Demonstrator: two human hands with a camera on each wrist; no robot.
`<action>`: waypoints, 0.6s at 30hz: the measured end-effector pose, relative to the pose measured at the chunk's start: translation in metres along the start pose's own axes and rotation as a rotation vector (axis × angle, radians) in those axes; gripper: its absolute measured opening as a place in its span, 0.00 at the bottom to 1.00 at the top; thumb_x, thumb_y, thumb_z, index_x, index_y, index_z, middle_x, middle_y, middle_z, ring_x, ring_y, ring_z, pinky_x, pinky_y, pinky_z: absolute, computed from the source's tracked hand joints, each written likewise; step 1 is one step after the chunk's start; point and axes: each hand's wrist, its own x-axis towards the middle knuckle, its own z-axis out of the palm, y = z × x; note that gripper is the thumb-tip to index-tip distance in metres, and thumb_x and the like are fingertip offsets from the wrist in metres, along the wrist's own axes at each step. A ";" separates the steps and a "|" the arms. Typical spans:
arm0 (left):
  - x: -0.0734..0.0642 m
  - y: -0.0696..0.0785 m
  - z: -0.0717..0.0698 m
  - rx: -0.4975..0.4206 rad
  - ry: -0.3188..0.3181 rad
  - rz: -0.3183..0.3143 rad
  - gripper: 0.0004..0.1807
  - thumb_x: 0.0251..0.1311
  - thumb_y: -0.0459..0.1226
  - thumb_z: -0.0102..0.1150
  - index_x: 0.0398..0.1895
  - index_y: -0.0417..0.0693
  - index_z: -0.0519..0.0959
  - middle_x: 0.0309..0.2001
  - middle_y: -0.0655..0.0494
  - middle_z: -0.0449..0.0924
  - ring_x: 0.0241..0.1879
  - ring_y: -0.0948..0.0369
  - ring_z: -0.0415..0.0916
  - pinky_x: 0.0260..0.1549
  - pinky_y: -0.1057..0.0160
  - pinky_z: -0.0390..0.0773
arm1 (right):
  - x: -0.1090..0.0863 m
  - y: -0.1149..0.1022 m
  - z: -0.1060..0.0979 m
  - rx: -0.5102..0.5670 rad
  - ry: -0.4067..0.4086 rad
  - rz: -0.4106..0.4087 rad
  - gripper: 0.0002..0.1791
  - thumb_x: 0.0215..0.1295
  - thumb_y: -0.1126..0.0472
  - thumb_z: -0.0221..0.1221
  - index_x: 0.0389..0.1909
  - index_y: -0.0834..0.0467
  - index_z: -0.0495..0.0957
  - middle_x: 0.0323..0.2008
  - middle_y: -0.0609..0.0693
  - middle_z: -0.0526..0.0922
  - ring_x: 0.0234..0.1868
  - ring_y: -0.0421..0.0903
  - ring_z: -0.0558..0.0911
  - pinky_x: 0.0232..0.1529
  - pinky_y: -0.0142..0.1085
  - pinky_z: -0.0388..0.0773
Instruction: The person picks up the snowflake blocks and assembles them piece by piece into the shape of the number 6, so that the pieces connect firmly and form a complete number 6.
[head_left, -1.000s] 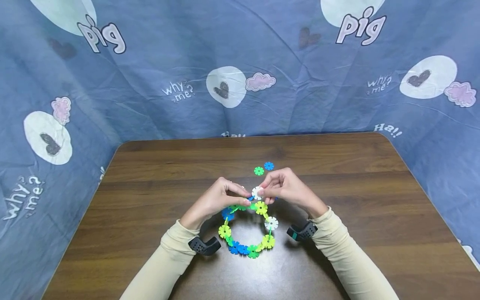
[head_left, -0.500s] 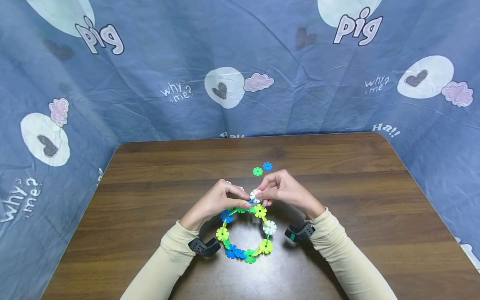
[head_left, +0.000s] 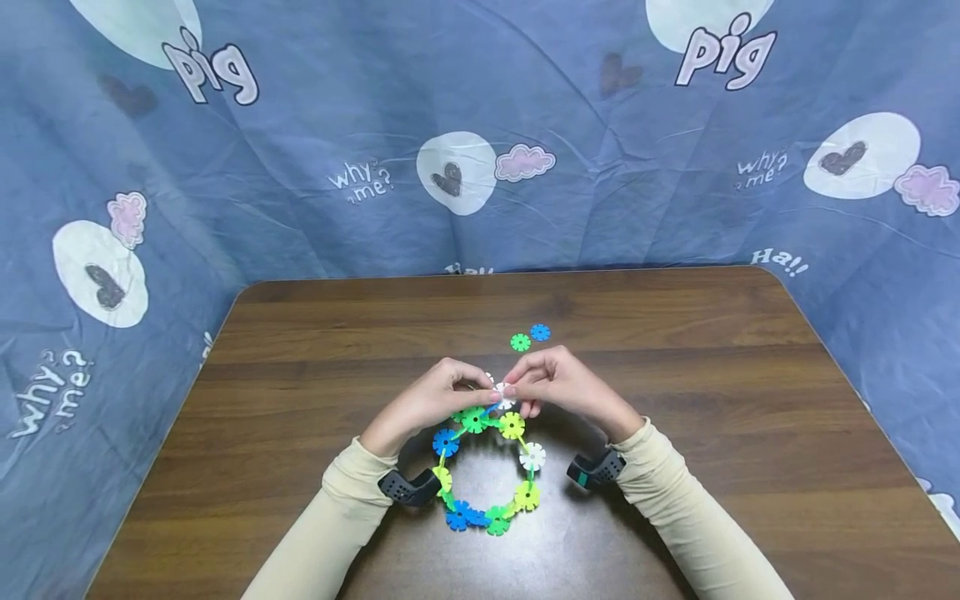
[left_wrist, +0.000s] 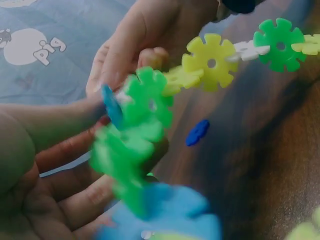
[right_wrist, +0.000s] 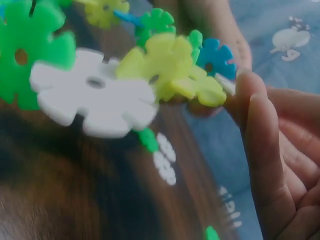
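Note:
Notched flower-shaped plastic discs in green, blue, yellow and white form a ring [head_left: 475, 419] hanging below both hands. My left hand [head_left: 423, 404] pinches a blue disc [left_wrist: 111, 106] at the ring's far side, between thumb and fingers. Opposite it, my right hand [head_left: 570, 390] pinches a white disc [head_left: 504, 397] between thumb and index finger. That white disc meets the blue one edge to edge; in the right wrist view only a sliver of the white disc [right_wrist: 226, 84] shows beside the blue disc [right_wrist: 216, 59]. Whether their slots are fully joined I cannot tell.
A loose green disc [head_left: 521, 342] and a loose blue disc [head_left: 540, 332] lie on the wooden table [head_left: 675, 333] beyond the hands. White discs [right_wrist: 165, 160] lie on the table in the right wrist view. A printed blue cloth [head_left: 375, 225] hangs behind the table.
The right hand has moved left and slightly down, bringing the white disc against the blue one by the left fingertips. The ring has shifted a little toward the near edge and left.

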 end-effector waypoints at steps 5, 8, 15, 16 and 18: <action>0.001 -0.003 -0.002 0.052 0.036 0.021 0.08 0.70 0.35 0.63 0.38 0.39 0.88 0.37 0.50 0.88 0.34 0.67 0.76 0.36 0.70 0.78 | 0.012 0.007 -0.011 -0.120 0.067 -0.022 0.16 0.76 0.57 0.60 0.49 0.67 0.85 0.33 0.63 0.89 0.27 0.56 0.88 0.29 0.47 0.88; 0.000 -0.003 -0.003 0.059 0.038 0.014 0.08 0.70 0.36 0.63 0.39 0.39 0.87 0.37 0.49 0.88 0.35 0.67 0.77 0.37 0.69 0.78 | 0.022 0.012 -0.020 -0.267 0.153 -0.009 0.17 0.75 0.54 0.62 0.50 0.65 0.85 0.35 0.60 0.91 0.28 0.57 0.89 0.27 0.45 0.87; 0.000 -0.006 -0.003 0.035 0.016 -0.005 0.09 0.70 0.36 0.62 0.41 0.37 0.85 0.39 0.46 0.87 0.36 0.67 0.78 0.37 0.69 0.79 | 0.043 0.023 -0.028 -0.627 0.321 -0.002 0.15 0.67 0.56 0.69 0.50 0.60 0.86 0.31 0.49 0.86 0.24 0.40 0.81 0.34 0.34 0.77; 0.000 -0.006 -0.003 0.035 0.015 -0.011 0.09 0.70 0.36 0.62 0.41 0.37 0.85 0.39 0.47 0.87 0.36 0.68 0.78 0.37 0.69 0.79 | 0.045 0.025 -0.029 -0.663 0.337 0.004 0.16 0.66 0.56 0.70 0.50 0.60 0.86 0.30 0.49 0.85 0.26 0.40 0.80 0.35 0.34 0.75; 0.000 -0.006 -0.002 0.033 0.011 -0.018 0.09 0.70 0.36 0.62 0.41 0.38 0.85 0.39 0.48 0.87 0.35 0.68 0.78 0.37 0.69 0.79 | 0.049 0.029 -0.030 -0.710 0.351 0.024 0.18 0.66 0.54 0.70 0.52 0.58 0.85 0.31 0.48 0.85 0.28 0.42 0.79 0.35 0.36 0.73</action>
